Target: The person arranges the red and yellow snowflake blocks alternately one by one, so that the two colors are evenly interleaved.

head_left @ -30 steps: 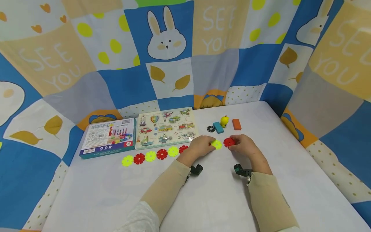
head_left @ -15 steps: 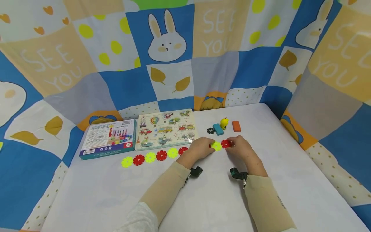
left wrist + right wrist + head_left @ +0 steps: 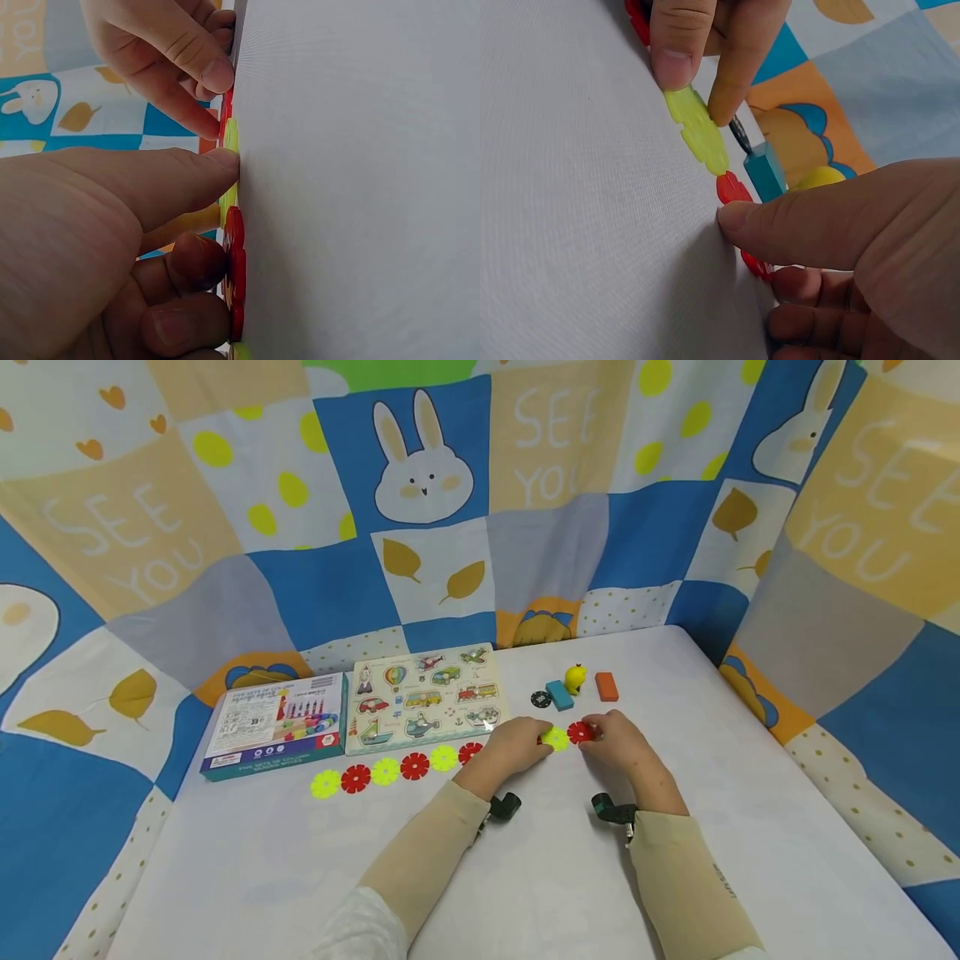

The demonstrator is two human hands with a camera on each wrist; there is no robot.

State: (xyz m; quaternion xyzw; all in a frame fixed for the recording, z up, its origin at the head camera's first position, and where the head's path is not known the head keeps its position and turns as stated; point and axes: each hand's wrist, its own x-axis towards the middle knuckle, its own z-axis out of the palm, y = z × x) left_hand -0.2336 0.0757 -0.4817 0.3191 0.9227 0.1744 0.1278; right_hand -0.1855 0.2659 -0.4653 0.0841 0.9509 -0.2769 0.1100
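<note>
My left hand (image 3: 516, 747) pinches a yellow flower-shaped plastic disc (image 3: 557, 739) between thumb and index finger, low at the tabletop. On its right, my right hand (image 3: 621, 747) pinches a red flower-shaped disc (image 3: 579, 732) by its outer edge. The two discs meet rim to rim in the right wrist view. Under the curled fingers of my left hand lies another red disc (image 3: 236, 277), seen edge-on in the left wrist view. Leftward a row of alternating yellow discs (image 3: 326, 784) and red discs (image 3: 356, 778) runs on, partly hidden by my left hand.
Behind the row are a boxed set (image 3: 273, 727) and a vehicle puzzle board (image 3: 427, 697). Beyond my hands sit a black round chip (image 3: 541, 699), a blue block (image 3: 559, 695), a small yellow toy figure (image 3: 575, 678) and an orange block (image 3: 607, 687). A patterned curtain (image 3: 547, 552) borders the table.
My right hand has moved left with the red disc, closing the gap to the yellow disc. My left hand stays nearly in place, and the head view has shifted slightly.
</note>
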